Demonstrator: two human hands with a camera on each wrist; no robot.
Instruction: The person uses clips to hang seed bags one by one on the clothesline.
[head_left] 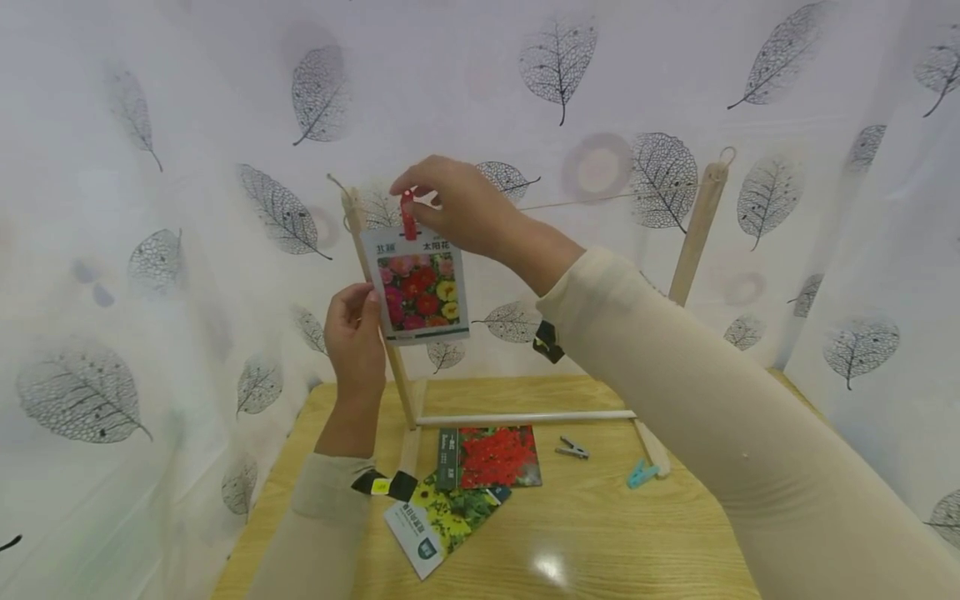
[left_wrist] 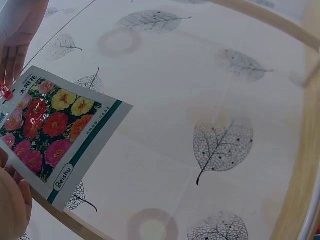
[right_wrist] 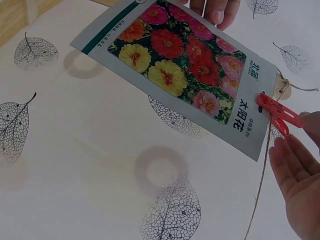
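Observation:
A seed packet (head_left: 417, 287) with a flower picture hangs near the left post, its top edge in a red clothespin (head_left: 408, 215). The thumb and fingers of my right hand (head_left: 468, 204) pinch the clothespin's handles, more closely seen in the right wrist view. Twine (right_wrist: 260, 185) runs at the packet's top edge beside the clothespin. Next to the packet's left edge is my left hand (head_left: 356, 337), its fingers loosely bent and its thumb tip close to the edge. Part of that hand (left_wrist: 15, 200) shows at the left wrist view's border.
A wooden frame has a left post (head_left: 401, 383), a right post (head_left: 697, 233) and a white bottom bar (head_left: 525, 416). On the table (head_left: 600, 533) lie a red-flower packet (head_left: 498, 457), a yellow-flower packet (head_left: 450, 517), a grey clothespin (head_left: 572, 448) and a blue clothespin (head_left: 642, 474).

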